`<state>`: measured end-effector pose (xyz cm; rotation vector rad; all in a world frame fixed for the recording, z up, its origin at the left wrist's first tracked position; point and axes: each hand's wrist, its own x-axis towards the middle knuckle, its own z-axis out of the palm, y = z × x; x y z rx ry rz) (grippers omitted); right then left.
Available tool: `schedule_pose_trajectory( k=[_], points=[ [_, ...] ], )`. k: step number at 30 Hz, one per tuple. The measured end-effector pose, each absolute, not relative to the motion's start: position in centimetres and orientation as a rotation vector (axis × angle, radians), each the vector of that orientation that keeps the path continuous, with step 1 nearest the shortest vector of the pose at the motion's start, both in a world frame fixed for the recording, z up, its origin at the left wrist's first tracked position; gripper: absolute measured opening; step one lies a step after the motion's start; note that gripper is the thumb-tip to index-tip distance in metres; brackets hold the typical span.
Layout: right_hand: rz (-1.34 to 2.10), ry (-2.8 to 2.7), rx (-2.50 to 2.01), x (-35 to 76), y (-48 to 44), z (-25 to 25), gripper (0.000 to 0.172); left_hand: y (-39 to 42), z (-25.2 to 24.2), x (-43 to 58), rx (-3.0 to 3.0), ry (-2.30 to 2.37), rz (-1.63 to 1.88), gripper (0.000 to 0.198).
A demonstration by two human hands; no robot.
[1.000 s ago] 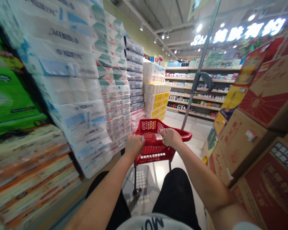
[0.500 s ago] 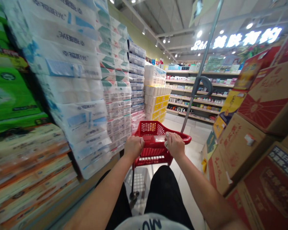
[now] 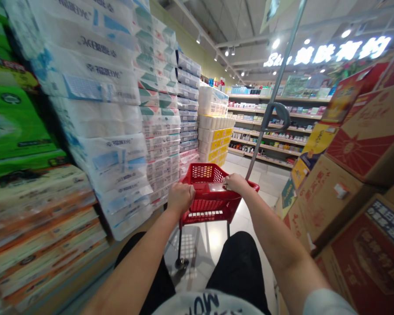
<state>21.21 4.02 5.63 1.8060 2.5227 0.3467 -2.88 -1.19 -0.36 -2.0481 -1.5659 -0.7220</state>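
Note:
A red plastic shopping cart [image 3: 213, 211] with a perforated basket stands in front of me. My left hand [image 3: 181, 197] is closed in a fist around the left part of its red handle [image 3: 202, 190]. On the right part of that handle rests my right hand [image 3: 237, 183], its fingers curled over the bar beside a clear label panel. A small whitish bit shows at its fingertips, too small to name. From the cart's right side a tall grey pole [image 3: 278, 83] slants upward, bearing a grey loop grip [image 3: 277, 117].
Packs of toilet paper [image 3: 113, 157] and tissues are stacked high along the left. Cardboard boxes [image 3: 335, 197] are piled on the right, narrowing the aisle. Tiled floor [image 3: 238, 164] runs ahead to shelves [image 3: 265, 127] of small goods under a lit sign [image 3: 328, 52].
My right hand has shifted slightly left and turned on the handle; the crumpled whitish thing at its fingers now shows much less. My legs have changed position mid-step. My left hand keeps its hold.

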Motion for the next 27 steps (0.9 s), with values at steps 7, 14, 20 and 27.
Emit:
schedule_pose_trajectory(
  k=[7,14,20,27],
  points=[
    [0.605,2.869,2.251,20.5,-0.1,1.2,0.042,-1.3,-0.2,-3.1,-2.060,-1.568,-0.722,0.046],
    [0.349,2.575,1.834,20.8,3.9,4.3,0.032,-1.4,0.0,-2.5,-2.108,-1.571,-0.741,0.048],
    [0.306,2.580,1.795,20.6,4.6,5.0,0.027,-1.5,0.0,-2.3,-2.105,-1.623,-0.743,0.049],
    [0.410,3.029,2.167,18.9,-0.9,1.9,0.039,-1.7,-0.1,-2.9,-2.076,-1.610,-0.720,0.047]
  ],
)
